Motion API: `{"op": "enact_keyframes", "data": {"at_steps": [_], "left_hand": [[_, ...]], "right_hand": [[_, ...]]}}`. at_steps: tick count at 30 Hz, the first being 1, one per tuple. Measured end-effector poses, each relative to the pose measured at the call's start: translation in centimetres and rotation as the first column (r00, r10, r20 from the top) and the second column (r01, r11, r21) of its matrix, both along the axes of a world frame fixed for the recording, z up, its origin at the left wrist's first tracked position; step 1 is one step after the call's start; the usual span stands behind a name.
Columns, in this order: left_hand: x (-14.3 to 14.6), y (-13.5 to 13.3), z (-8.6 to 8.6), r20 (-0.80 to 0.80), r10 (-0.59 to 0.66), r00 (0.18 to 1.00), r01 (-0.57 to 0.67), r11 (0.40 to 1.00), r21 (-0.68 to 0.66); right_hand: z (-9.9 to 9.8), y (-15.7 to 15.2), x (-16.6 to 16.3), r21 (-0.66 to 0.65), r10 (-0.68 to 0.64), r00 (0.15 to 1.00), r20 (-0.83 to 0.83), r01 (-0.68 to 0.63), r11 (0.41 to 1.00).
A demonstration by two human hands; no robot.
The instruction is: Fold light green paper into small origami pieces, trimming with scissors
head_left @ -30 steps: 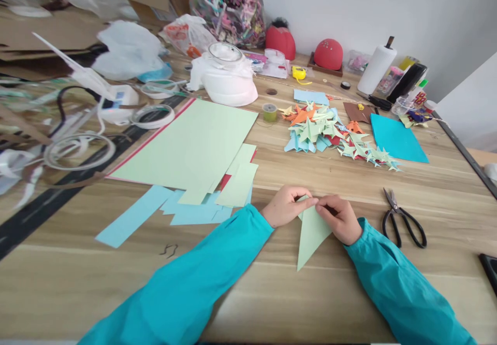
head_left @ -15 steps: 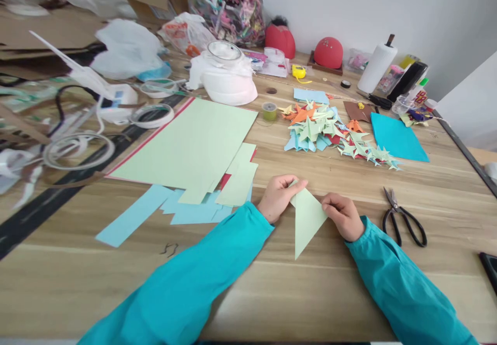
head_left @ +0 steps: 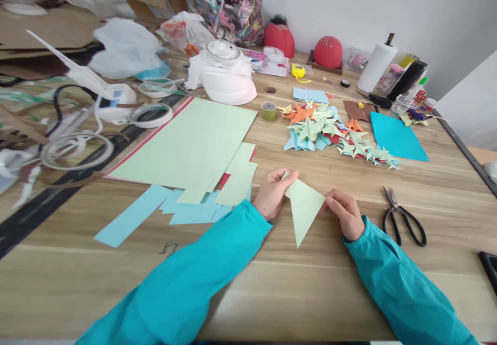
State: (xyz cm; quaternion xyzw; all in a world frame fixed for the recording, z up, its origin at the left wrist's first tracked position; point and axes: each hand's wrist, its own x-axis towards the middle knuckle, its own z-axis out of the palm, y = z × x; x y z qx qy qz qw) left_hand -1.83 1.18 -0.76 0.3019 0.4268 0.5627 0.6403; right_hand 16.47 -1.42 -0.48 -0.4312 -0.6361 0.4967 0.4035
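A pale green sheet of paper (head_left: 305, 208), folded to a pointed triangular shape, is held above the wooden table between both hands. My left hand (head_left: 272, 192) pinches its upper left part, thumb on top. At the right corner, the thumb and fingers of my right hand (head_left: 345, 211) are closed on the edge. The paper's sharp tip points down toward me. Scissors with black handles (head_left: 399, 215) lie to the right of my right hand. Left of my left hand are pale green strips (head_left: 237, 184) and light blue strips (head_left: 134, 215) of paper.
A large pale green sheet (head_left: 190, 140) lies at the left. Folded paper stars (head_left: 314, 122) are heaped beyond my hands, near a turquoise sheet (head_left: 398, 135) and a spool of thread (head_left: 268, 110). A white glue gun (head_left: 83, 78), tape rolls and bags crowd the far left.
The folded paper has tilted and lifted slightly, its lower tip swinging up and a little right. My left hand has shifted slightly up and left, still pinching it.
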Motion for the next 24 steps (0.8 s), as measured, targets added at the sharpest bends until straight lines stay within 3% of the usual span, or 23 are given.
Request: {"op": "enact_keyframes", "data": {"at_steps": [12,19,24], "left_hand": [[-0.03,0.06,-0.16,0.030,0.018,0.999,-0.018,1.000,-0.004],[-0.37,-0.23,-0.14,-0.120,-0.115,0.986,0.127,0.987,0.101],[-0.23,-0.35,-0.49,-0.190,-0.100,0.977,0.124,0.985,0.118]], "right_hand": [[-0.69,0.23,-0.10,-0.075,-0.140,0.988,-0.068,0.134,0.988],[-0.38,0.21,-0.14,-0.061,-0.175,0.984,-0.044,0.172,0.983],[-0.61,0.48,-0.21,-0.057,-0.261,0.962,-0.082,0.257,0.965]]}}
